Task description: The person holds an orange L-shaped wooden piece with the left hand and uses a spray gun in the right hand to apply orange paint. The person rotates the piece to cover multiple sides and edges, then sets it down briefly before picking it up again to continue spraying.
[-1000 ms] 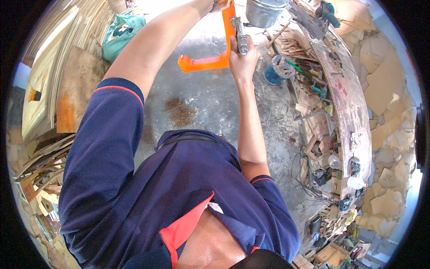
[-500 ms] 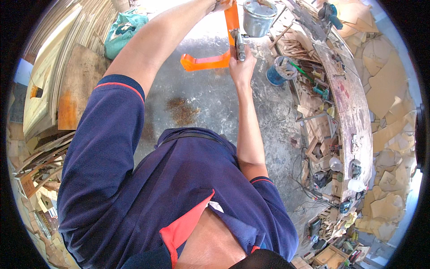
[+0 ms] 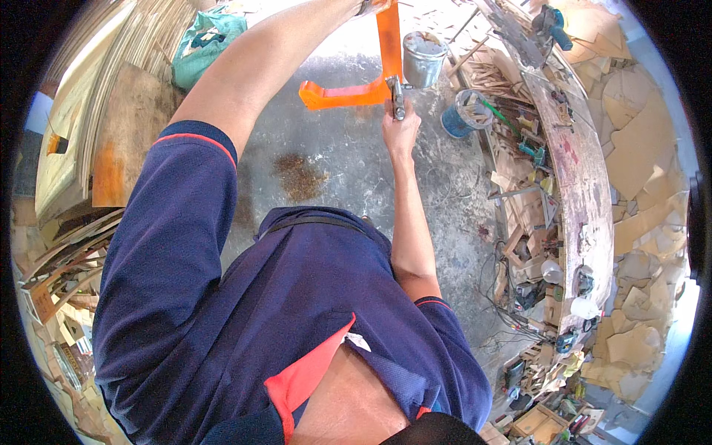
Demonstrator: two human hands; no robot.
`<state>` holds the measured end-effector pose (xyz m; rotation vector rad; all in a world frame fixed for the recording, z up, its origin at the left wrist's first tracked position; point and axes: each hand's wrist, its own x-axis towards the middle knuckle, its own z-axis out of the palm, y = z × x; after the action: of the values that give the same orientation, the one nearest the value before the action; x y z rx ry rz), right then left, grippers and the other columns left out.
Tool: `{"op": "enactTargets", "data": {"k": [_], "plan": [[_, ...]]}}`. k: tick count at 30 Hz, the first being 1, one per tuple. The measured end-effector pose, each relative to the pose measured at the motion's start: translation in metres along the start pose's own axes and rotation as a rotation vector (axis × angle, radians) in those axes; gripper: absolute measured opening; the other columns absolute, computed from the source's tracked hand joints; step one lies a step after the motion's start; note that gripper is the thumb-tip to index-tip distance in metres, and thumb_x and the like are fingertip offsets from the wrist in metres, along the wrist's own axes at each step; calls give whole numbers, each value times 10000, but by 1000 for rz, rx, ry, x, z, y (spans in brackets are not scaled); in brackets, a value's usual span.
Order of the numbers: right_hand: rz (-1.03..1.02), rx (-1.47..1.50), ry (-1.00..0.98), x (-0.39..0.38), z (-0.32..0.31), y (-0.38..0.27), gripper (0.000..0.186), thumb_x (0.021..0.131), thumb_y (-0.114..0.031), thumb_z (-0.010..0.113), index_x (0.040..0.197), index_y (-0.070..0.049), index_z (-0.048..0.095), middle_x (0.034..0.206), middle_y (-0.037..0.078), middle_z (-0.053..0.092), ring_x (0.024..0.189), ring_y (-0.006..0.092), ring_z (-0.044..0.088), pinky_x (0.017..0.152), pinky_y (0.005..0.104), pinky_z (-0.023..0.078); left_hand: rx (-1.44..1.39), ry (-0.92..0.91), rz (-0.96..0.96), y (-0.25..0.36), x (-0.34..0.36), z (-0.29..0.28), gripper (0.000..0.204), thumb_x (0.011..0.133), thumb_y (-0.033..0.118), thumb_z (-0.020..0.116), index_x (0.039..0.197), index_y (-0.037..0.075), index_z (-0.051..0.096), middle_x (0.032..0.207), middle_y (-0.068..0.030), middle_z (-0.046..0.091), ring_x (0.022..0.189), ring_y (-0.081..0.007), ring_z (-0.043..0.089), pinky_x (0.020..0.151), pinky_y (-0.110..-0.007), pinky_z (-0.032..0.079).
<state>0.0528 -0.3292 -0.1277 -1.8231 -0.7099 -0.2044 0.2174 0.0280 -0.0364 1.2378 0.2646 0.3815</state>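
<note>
My right hand (image 3: 401,132) is closed around the grip of a metal spray gun (image 3: 397,96). A silver metal pot (image 3: 424,63) stands at the gun's right side and looks joined to it. Just beyond the gun is a glossy orange L-shaped piece (image 3: 345,96), its long arm reaching the upper edge and its short foot curving up at the left. My left hand (image 3: 380,5), largely cut off by the upper edge, is at the top of that piece; its fingers are mostly out of sight, so its grip cannot be made out.
A blue bucket (image 3: 466,115) with a green stick stands on the grey floor (image 3: 356,163) at right. Beyond it runs a long worn plank (image 3: 586,193) among wood scraps and tools. Wooden boards (image 3: 133,133) and a teal sack (image 3: 208,44) are at left.
My right hand has brought the spray gun and its pot closer to me, down along the orange piece. The piece's foot has shifted slightly upward in view. My left arm has barely moved.
</note>
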Motion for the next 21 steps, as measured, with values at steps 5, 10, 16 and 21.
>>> {"op": "enactTargets", "data": {"k": [5,10,16,21], "plan": [[133,-92,-57,-16,6,37,302,911,-204,710,1009,76,658,742,295,656,768,452,697,670,438,515,165,62,61,11,-28,17,273,1007,269,476,800,132,588,671,-66,590,559,-164,571,386,-309,394],[76,-68,-67,-11,0,29,337,917,-225,710,1016,93,659,767,304,662,792,451,701,691,437,518,332,127,100,24,-56,36,311,1022,305,446,797,140,582,665,-65,587,560,-157,568,390,-313,388],[-118,39,6,27,-20,-42,212,924,-138,680,952,67,637,697,268,626,619,399,649,599,432,486,311,193,60,26,-66,51,315,1027,302,433,787,150,571,640,-60,570,557,-152,565,403,-320,386],[-176,41,-9,55,-37,-92,186,940,-136,673,973,44,641,650,195,630,567,241,637,556,392,479,1516,184,556,15,-48,28,191,926,200,471,762,164,563,611,-44,531,557,-164,568,437,-338,415]]}}
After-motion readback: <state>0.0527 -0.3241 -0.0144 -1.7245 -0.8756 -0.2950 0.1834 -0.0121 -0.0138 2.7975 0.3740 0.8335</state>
